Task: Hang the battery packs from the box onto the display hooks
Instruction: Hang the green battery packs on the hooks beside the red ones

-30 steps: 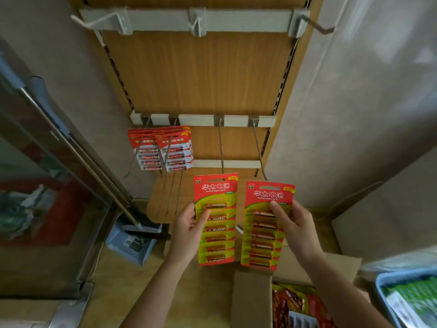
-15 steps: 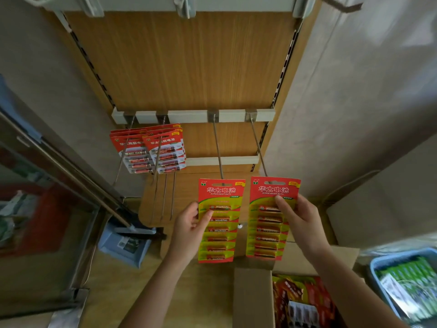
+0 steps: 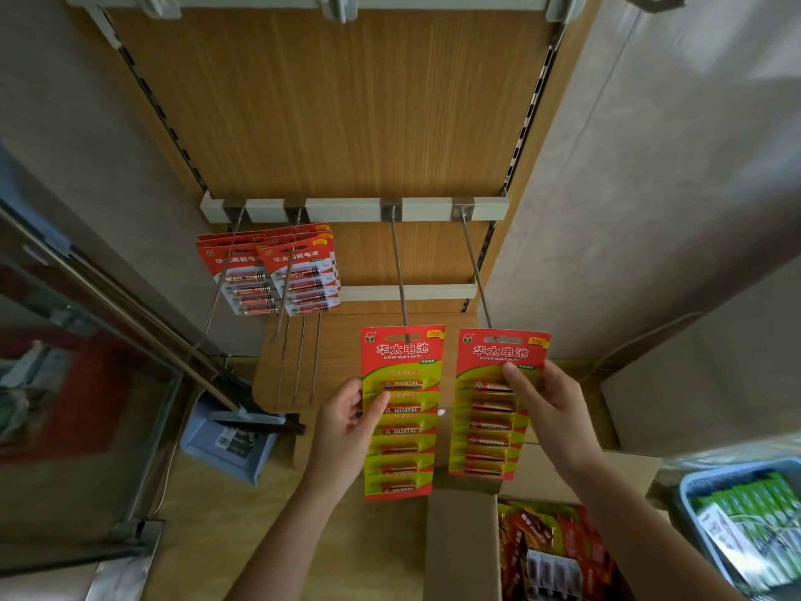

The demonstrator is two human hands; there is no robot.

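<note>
Below the white hook rail [image 3: 346, 209], your left hand [image 3: 346, 420] pinched the left HUATAI battery card [image 3: 401, 444] by its edge, its slot meeting the tip of the rail's third hook [image 3: 398, 271]. Your right hand [image 3: 548, 409] gripped the right HUATAI battery card [image 3: 485, 435], whose top edge touched the tip of the fourth hook [image 3: 474, 271]. Red-and-white battery packs [image 3: 268, 275] hung on the rail's two left hooks. The cardboard box [image 3: 459, 544] sat below the rail's right end.

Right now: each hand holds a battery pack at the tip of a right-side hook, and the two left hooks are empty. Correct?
No. In the head view the two left hooks carry hanging packs, not empty. The rest holds: left hand and right hand each hold a battery pack at a right-side hook tip.
</note>
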